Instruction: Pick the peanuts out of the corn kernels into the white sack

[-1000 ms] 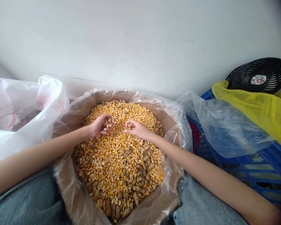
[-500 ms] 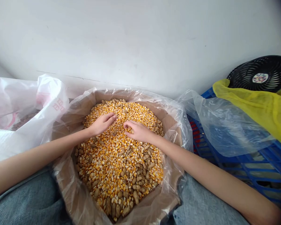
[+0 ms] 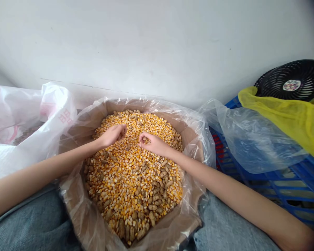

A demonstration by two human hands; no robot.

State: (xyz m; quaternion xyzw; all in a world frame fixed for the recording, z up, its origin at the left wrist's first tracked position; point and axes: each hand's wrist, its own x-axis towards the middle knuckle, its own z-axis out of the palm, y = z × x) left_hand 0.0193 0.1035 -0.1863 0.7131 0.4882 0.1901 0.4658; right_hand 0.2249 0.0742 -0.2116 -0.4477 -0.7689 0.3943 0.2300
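Observation:
Loose yellow and white corn kernels (image 3: pixel 120 177) fill a cardboard box (image 3: pixel 191 134) lined with clear plastic. Unshelled peanuts (image 3: pixel 159 191) lie among them, thickest at the lower right and near edge. Over the upper left of the corn is my left hand (image 3: pixel 113 135), its fingers curled inward; whatever they hold is hidden. My right hand (image 3: pixel 153 144) hovers to its right, thumb and index finger bent towards each other near the kernels. Something too small to make out may be at its fingertips. The two hands are apart.
To the left stands a white plastic sack (image 3: pixel 52 118). On the right, a blue crate (image 3: pixel 282 184) carries clear plastic (image 3: pixel 259 139) and yellow mesh (image 3: pixel 285 111), with a black fan (image 3: pixel 291 82) behind. A white wall (image 3: pixel 151 48) rises behind the box.
My left hand has curled its fingers and moved slightly left. The thumb and index finger of my right hand have drawn into a pinch, with the hand slightly higher.

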